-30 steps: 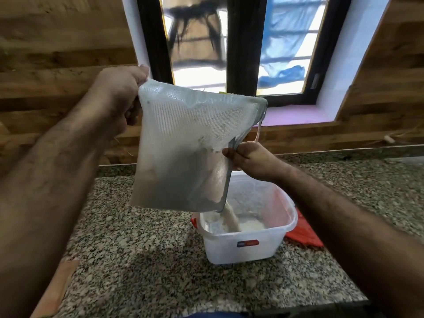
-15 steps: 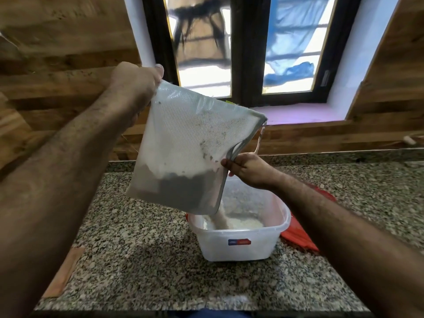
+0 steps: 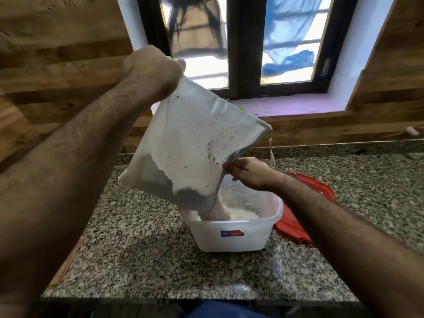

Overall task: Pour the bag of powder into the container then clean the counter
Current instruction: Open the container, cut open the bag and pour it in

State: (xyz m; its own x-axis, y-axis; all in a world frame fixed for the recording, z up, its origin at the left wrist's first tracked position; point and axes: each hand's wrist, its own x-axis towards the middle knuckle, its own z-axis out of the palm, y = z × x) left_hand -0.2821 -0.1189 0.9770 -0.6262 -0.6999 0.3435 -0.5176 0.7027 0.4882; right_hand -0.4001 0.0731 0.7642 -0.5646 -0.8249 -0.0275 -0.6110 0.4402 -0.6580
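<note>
A translucent mesh-textured bag of powder point(image 3: 188, 145) hangs tilted above a clear plastic container point(image 3: 231, 235) on the granite counter point(image 3: 137, 260). My left hand point(image 3: 153, 70) pinches the bag's upper corner, held high. My right hand point(image 3: 247, 172) grips the bag's open edge on the right, just over the container. Powder streams from the bag's lower corner into the container, where a pale heap lies. Some powder still sits in the bag's bottom.
A red lid point(image 3: 300, 216) lies on the counter behind and right of the container. A wooden wall and a dark-framed window point(image 3: 243, 53) stand behind the counter. The counter's front edge runs along the bottom of the view.
My left hand has lifted the bag's corner higher and further right, tilting the bag more steeply. More powder lies in the container and less in the bag.
</note>
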